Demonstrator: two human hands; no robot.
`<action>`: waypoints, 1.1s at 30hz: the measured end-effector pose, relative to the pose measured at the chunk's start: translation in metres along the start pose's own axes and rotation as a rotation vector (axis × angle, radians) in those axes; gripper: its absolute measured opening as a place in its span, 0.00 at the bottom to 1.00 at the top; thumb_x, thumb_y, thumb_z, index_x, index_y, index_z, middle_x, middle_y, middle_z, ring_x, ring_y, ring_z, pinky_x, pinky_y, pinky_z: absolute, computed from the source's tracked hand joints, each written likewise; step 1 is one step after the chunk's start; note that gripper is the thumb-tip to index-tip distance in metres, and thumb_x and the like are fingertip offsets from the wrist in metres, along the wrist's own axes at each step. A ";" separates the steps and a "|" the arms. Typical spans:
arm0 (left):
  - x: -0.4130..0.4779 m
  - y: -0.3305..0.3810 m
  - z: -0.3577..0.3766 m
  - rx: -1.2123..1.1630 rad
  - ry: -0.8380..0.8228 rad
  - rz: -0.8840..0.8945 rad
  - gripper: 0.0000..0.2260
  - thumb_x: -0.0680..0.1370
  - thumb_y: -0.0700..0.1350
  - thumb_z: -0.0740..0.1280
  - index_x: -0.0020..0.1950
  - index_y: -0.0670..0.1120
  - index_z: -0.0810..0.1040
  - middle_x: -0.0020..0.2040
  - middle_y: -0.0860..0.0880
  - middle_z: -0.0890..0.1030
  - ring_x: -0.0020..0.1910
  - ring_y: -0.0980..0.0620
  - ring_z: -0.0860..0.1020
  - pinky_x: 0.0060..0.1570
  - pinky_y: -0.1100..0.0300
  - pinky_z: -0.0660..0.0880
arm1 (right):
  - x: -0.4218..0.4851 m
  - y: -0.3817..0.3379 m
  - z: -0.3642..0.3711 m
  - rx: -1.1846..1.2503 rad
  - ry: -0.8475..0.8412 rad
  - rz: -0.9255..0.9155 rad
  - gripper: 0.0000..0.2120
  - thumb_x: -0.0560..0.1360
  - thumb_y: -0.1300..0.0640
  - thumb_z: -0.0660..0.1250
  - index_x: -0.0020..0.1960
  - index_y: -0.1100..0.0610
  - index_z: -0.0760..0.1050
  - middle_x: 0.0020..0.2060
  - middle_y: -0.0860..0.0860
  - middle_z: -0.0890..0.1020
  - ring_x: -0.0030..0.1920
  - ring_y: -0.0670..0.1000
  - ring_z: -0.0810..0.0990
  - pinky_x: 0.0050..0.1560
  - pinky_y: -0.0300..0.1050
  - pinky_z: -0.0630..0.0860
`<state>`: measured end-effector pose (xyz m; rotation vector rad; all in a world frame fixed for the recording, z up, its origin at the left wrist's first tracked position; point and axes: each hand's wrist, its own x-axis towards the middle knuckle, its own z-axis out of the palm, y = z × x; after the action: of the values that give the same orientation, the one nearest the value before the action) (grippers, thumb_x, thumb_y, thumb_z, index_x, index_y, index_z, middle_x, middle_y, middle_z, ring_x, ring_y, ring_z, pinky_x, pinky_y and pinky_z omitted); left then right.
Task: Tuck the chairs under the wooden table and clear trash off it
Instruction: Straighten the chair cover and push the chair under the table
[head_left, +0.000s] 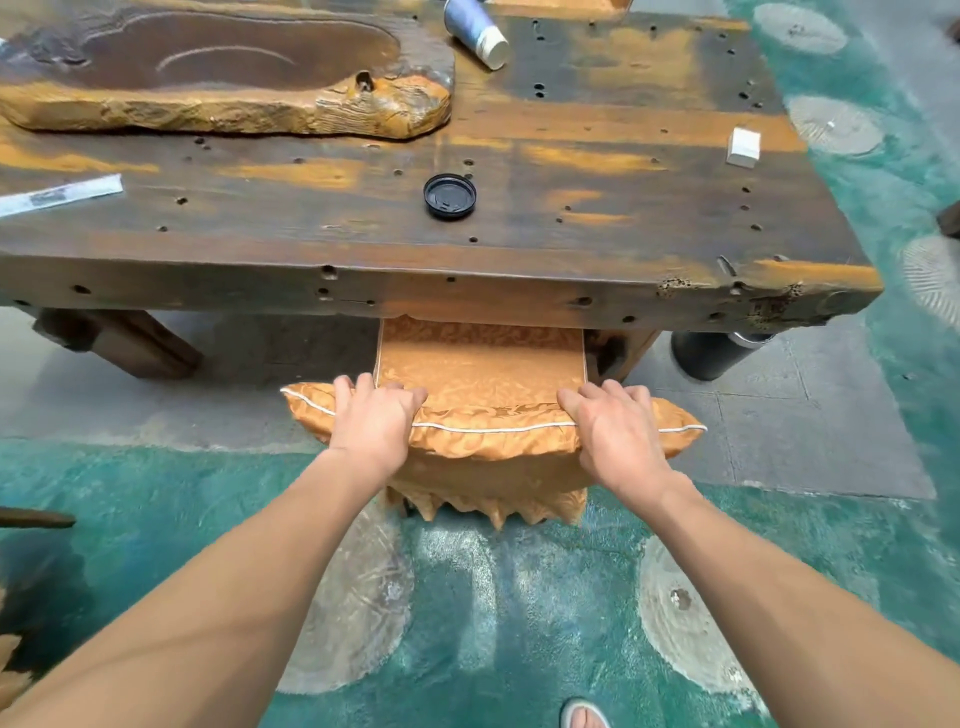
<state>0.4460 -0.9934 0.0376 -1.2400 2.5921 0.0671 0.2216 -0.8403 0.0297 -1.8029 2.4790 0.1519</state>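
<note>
An orange-covered chair (483, 364) stands partly under the near edge of the dark wooden table (467, 291); its seat runs beneath the tabletop. My left hand (371, 415) and my right hand (615, 426) both grip the padded, white-piped top of the chair's back. On the tabletop lie a black plastic cup lid (449, 196), a tipped paper cup (475, 31) at the far edge, a small white box (744, 147) at the right, and a long white paper wrapper (60, 195) at the left.
A carved wooden tea tray (223, 109) fills the table's far left. A dark cylindrical bin (711, 356) stands under the table's right end, beside a table leg (119, 343) on the left. The floor is teal with round stone patches. A sandalled foot (584, 714) shows below.
</note>
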 end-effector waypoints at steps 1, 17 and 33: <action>0.008 0.002 -0.003 -0.004 0.001 0.000 0.24 0.68 0.30 0.62 0.57 0.55 0.73 0.49 0.52 0.76 0.56 0.42 0.71 0.59 0.43 0.61 | 0.008 0.005 -0.001 -0.005 0.004 0.001 0.22 0.61 0.71 0.68 0.50 0.51 0.72 0.40 0.47 0.74 0.47 0.55 0.73 0.47 0.49 0.61; 0.130 -0.002 -0.039 0.010 -0.002 0.035 0.23 0.72 0.32 0.63 0.62 0.54 0.73 0.57 0.49 0.79 0.58 0.42 0.71 0.61 0.43 0.61 | 0.121 0.042 -0.009 -0.002 0.006 0.025 0.25 0.64 0.70 0.68 0.55 0.49 0.73 0.39 0.46 0.70 0.47 0.56 0.73 0.51 0.53 0.65; 0.154 0.000 -0.048 -0.019 0.017 0.036 0.25 0.71 0.30 0.63 0.62 0.53 0.74 0.56 0.50 0.80 0.58 0.42 0.71 0.61 0.43 0.61 | 0.145 0.055 -0.012 -0.026 0.006 0.017 0.21 0.64 0.69 0.66 0.51 0.50 0.71 0.39 0.46 0.72 0.47 0.56 0.74 0.50 0.53 0.65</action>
<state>0.3436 -1.1174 0.0437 -1.2055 2.6346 0.0885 0.1249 -0.9617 0.0272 -1.7943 2.5085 0.1807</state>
